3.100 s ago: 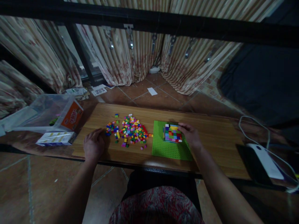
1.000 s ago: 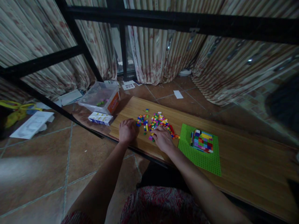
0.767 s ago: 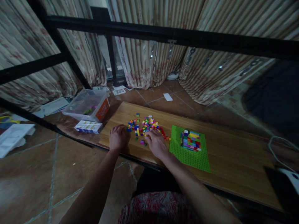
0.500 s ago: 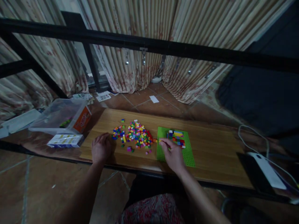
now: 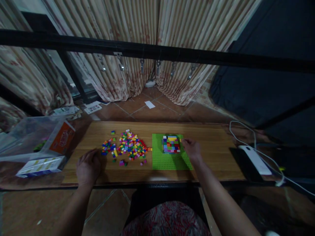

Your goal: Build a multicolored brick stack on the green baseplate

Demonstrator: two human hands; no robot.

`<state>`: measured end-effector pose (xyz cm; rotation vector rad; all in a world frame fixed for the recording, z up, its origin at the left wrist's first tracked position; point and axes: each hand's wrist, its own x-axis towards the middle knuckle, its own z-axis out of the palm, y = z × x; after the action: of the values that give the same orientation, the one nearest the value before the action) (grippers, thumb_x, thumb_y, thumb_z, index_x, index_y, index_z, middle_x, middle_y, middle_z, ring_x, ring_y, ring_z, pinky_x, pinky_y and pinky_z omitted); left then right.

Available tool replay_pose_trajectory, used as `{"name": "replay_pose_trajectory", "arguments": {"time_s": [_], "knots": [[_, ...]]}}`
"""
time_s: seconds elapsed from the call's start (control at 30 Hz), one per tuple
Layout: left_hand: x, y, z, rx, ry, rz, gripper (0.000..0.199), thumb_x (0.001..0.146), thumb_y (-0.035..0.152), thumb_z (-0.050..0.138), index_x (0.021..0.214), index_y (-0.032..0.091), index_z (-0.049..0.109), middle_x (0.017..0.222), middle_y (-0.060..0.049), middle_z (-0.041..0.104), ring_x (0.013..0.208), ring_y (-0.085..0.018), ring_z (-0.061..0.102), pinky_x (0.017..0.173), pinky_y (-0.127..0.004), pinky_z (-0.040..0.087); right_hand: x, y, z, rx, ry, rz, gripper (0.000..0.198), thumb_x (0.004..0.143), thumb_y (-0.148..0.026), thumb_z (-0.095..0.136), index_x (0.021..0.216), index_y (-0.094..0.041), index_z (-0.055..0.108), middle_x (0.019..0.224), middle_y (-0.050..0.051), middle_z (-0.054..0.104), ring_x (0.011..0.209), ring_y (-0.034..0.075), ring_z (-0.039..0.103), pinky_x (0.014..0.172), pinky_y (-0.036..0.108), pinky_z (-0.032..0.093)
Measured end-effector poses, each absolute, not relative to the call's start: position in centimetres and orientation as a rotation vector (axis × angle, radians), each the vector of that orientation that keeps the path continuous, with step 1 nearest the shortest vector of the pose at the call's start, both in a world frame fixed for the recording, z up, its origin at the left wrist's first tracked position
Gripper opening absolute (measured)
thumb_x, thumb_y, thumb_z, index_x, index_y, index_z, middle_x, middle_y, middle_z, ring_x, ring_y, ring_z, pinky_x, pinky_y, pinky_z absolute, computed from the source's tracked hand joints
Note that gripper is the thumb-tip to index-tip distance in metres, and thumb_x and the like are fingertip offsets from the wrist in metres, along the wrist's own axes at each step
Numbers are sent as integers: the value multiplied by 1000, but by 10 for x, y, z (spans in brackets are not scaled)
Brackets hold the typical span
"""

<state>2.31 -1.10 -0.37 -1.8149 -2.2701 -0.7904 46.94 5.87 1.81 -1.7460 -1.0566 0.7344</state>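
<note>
My right hand (image 5: pixel 192 150) is at the right edge of the green baseplate (image 5: pixel 159 162), its fingertips pinched on a small yellow brick (image 5: pixel 181 140). Just left of it, a square block of many-coloured toy bricks (image 5: pixel 171 145) is built up on the plate. My left hand (image 5: pixel 88 166) rests on the left part of the wooden table with its fingers loosely bent and nothing seen in them. Between the left hand and the plate lies a pile of loose toy bricks (image 5: pixel 133 146) in many colours, with a smaller cluster (image 5: pixel 108 147) nearest that hand.
The low wooden table (image 5: pixel 214 157) spans the view. A clear plastic bin (image 5: pixel 29 131) with an orange label and a white-and-blue box (image 5: pixel 40 165) stand on the left. On the right are a white device (image 5: pixel 254 160) and a looping white cable (image 5: pixel 254 137). A dark bar (image 5: pixel 147 50) crosses ahead.
My right hand has moved from the plate's left edge, across the brick block, to its right side with the yellow brick. The view has swung right; my left hand stays on the table.
</note>
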Motion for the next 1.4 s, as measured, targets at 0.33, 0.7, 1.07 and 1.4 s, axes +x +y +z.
{"name": "replay_pose_trajectory", "arguments": {"time_s": [0.33, 0.7, 1.07, 1.4], "knots": [[26, -11, -1, -1799, -2336, -812, 38, 83, 21, 39, 107, 13, 68, 113, -13, 68, 105, -28, 58, 97, -44, 44, 453, 71, 20, -1889, -1094, 623, 29, 67, -41, 60, 66, -14, 69, 62, 8, 69, 59, 20, 63, 52, 27, 41], [28, -12, -2, -1781, -2354, -907, 35, 83, 21, 41, 106, 18, 68, 114, -9, 67, 105, -26, 58, 99, -44, 42, 445, 68, 24, -1633, -653, 1115, 17, 63, -27, 70, 76, -18, 65, 60, 0, 68, 49, 15, 62, 45, 25, 50], [28, -11, -6, -1773, -2346, -888, 36, 85, 21, 39, 105, 14, 67, 115, -11, 66, 106, -26, 58, 100, -42, 42, 446, 66, 34, -1601, -622, 1241, 28, 69, -19, 69, 96, -19, 68, 74, 0, 71, 49, 11, 61, 42, 23, 50], [29, -11, -1, -1778, -2360, -893, 36, 84, 21, 40, 105, 14, 68, 115, -13, 67, 104, -27, 58, 99, -43, 42, 458, 62, 29, -1501, -701, 1313, 25, 68, -32, 74, 88, -20, 65, 74, 0, 71, 58, 13, 64, 53, 25, 53]]}}
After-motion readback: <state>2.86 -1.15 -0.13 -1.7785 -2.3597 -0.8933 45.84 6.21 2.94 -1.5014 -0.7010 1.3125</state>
